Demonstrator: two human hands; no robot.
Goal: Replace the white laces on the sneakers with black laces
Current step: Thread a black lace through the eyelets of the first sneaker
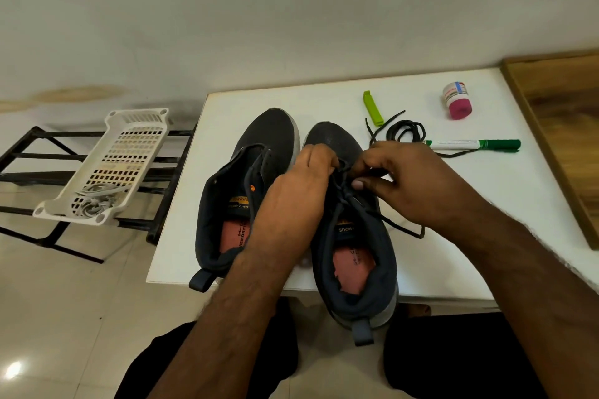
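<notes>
Under my hands, on the white table (pixel 324 282), sits the right sneaker (pixel 355 249). My left hand (pixel 298 186) and right hand (pixel 405 185) both pinch its black lace (pixel 400 227). The left sneaker (pixel 241 191) sits just left of my left hand, with no lace. A spare black lace (pixel 405 131) lies coiled past my right hand, beside a green marker (pixel 473 144)

The sneakers (pixel 259 178) are matt dark knit cloth, the black lace (pixel 406 131) woven cord. The bench (pixel 324 100) is smooth white laminate beside grained wood (pixel 564 113) at right. Left, a white perforated plastic basket (pixel 129 139) rests on a black metal rack (pixel 32 155) over glossy floor tiles (pixel 64 317).
</notes>
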